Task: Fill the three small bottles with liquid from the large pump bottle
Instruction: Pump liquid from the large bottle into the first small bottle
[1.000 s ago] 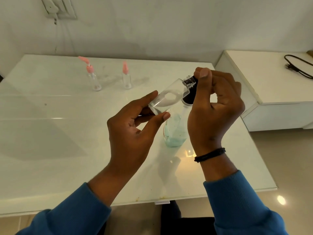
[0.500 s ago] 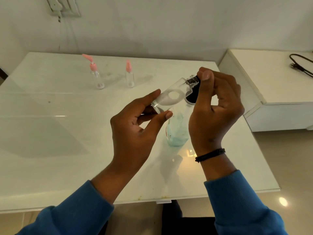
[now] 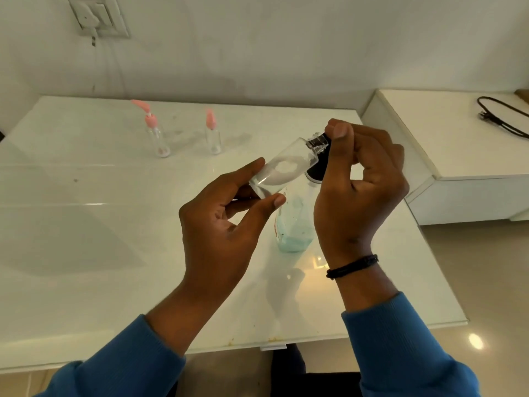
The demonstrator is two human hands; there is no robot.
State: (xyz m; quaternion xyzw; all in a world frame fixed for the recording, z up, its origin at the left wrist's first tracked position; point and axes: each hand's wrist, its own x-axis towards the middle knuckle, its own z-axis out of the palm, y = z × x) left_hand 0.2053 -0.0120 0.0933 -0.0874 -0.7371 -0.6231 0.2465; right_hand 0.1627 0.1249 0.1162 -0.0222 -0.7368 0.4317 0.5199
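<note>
The left hand (image 3: pixel 217 224) pinched the base of a small clear plastic bottle (image 3: pixel 282 170), tilted above the glossy white worktop (image 3: pixel 86 224). The right hand's fingers (image 3: pixel 340 133) pinched its neck. A slip risked knocking the teal-filled large bottle (image 3: pixel 294 230) directly beneath.

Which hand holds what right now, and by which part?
Left hand grips the small clear bottle by its base end. Right hand pinches something at its neck, likely the cap.
</note>
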